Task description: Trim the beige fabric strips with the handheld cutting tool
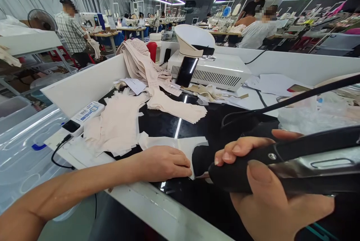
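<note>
Right fingers [247,144] grip black tool [309,143] above black tabletop [163,123]; sewing machines [133,21] behind.

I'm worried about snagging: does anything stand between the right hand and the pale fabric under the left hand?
Yes: the black tool gripped in the right hand, its end toward the pale fabric, which the left hand partly covers. Nothing else visibly blocks.

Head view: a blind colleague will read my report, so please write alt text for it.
A right hand grips a bulky black-and-silver handheld tool while the left hand rests on a flat off-white cloth piece on a glossy black tabletop. Pale pink layered cloth pieces lie further left.
</note>
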A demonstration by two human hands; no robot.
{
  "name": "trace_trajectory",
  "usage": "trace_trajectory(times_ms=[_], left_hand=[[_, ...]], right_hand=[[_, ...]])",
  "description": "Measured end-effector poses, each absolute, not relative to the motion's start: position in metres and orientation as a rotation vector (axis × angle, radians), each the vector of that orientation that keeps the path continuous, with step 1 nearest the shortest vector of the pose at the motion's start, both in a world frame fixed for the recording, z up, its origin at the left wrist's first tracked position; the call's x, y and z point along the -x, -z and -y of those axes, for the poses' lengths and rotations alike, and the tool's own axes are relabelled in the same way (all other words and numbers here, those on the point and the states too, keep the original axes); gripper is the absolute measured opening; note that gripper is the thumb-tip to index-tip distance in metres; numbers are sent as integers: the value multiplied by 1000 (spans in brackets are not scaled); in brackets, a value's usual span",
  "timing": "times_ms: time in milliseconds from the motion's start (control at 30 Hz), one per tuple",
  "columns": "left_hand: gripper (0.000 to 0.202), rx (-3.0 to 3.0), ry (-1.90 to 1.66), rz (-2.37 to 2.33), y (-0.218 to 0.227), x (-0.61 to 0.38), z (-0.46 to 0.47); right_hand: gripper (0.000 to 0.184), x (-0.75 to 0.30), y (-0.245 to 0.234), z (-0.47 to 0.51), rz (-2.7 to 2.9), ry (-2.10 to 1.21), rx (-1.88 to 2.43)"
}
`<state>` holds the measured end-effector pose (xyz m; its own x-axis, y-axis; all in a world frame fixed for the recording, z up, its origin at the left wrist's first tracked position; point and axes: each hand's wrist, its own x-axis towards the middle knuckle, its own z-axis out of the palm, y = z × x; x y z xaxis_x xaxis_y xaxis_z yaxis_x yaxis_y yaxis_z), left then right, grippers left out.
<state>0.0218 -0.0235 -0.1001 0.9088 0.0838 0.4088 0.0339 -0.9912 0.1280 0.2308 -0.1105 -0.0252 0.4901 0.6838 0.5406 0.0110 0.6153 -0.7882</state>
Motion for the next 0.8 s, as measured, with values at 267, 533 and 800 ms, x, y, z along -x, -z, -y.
trace_trajectory(times_ms=[267, 533, 800], left_hand=[[36, -2975, -665, -81, 101, -23, 24], [34, -2986, -686, -76, 101, -22, 24], [28, -2993, -791, -49, 105, -23, 23]], right_hand=[[51, -232, 24, 105, 964, -454, 767], [50, -231, 23, 106, 998, -449, 808], [50, -232, 26, 107, 998, -466, 751]])
